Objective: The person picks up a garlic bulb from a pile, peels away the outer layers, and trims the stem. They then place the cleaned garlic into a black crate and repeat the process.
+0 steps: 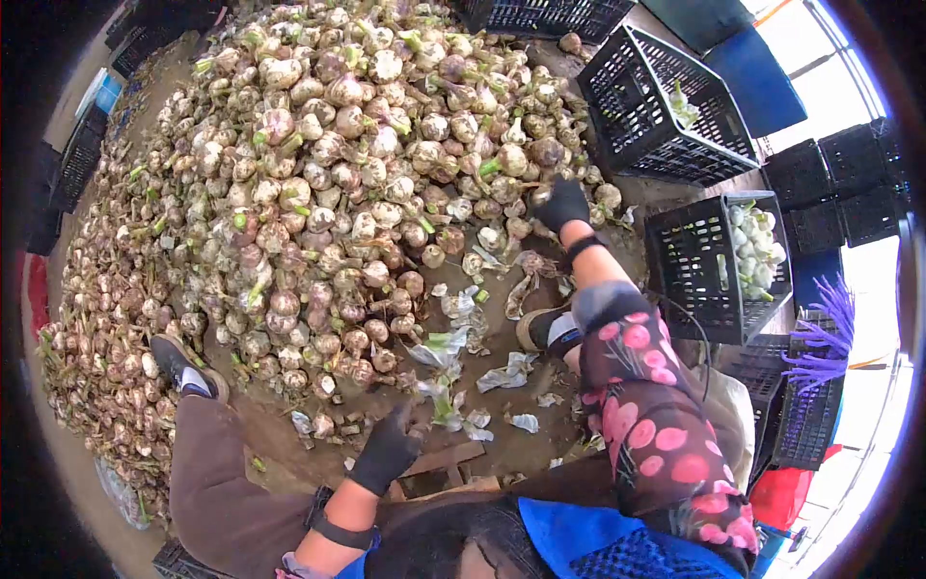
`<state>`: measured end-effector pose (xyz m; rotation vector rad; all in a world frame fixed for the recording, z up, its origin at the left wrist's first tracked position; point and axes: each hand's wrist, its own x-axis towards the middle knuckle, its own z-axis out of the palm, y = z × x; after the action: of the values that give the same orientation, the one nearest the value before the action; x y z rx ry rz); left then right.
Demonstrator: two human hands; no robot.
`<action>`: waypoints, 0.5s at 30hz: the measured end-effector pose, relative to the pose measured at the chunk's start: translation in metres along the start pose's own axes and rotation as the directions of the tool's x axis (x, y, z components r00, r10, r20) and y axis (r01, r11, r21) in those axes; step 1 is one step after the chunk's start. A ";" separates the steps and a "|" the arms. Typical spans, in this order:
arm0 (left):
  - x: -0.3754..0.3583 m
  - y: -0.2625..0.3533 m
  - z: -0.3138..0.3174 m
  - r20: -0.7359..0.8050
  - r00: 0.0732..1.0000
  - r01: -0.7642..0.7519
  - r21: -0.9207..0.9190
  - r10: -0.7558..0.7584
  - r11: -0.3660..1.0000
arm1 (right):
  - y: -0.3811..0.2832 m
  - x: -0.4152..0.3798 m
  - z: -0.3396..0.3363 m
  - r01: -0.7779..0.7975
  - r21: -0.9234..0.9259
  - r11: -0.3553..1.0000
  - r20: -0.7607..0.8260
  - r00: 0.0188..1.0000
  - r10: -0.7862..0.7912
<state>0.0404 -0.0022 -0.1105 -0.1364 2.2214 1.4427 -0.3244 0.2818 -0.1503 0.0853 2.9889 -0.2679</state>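
My right hand (562, 205), in a black glove, reaches to the right edge of a big heap of garlic bulbs (376, 183). Its fingers are bent around a garlic bulb (540, 197), partly hidden by the hand. Low in front of me is my left hand (388, 450), also black-gloved, with its fingers curled together. Whatever they may hold is too small to make out. Pale peeled skins (506, 372) and a green-and-white leafy scrap (444, 403) litter the ground just beyond it.
At right, a black crate (690, 256) holds peeled white bulbs (757, 246). Another black crate (666, 116) behind it has a pale, green-tipped piece inside. Purple strips (825, 333) hang over a crate farther right. My shoes (188, 367) flank the heap's near edge.
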 end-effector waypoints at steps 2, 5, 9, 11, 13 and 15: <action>-0.001 -0.002 0.007 -0.068 0.991 -0.117 -0.017 0.115 0.993 | 0.016 -0.014 -0.004 -0.110 0.430 0.896 -0.090 0.982 0.164; 0.005 0.020 0.008 -0.055 0.989 -0.141 -0.042 0.139 0.989 | -0.041 -0.111 -0.043 -0.403 0.915 -0.036 0.393 0.906 -0.154; 0.005 0.036 0.009 -0.253 0.950 -0.271 -0.376 0.184 0.886 | -0.078 -0.202 -0.013 -0.476 0.861 -0.180 0.315 0.776 -0.547; 0.002 0.056 0.005 -0.429 0.898 -0.333 -0.525 0.094 0.783 | -0.100 -0.255 -0.029 -0.290 0.956 -0.037 0.231 0.827 -0.513; -0.008 0.064 -0.005 -0.319 0.933 -0.141 -0.752 -0.167 0.644 | -0.103 -0.291 -0.030 -0.095 0.989 0.116 0.142 0.843 -0.519; -0.014 0.062 -0.006 -0.289 0.941 -0.088 -0.711 -0.176 0.697 | -0.105 -0.315 -0.041 0.378 0.850 0.367 -0.115 0.814 -0.570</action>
<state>0.0294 0.0167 -0.0509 -0.7452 1.7125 2.3374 -0.0261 0.1720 -0.0468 -0.6985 2.2644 -1.6852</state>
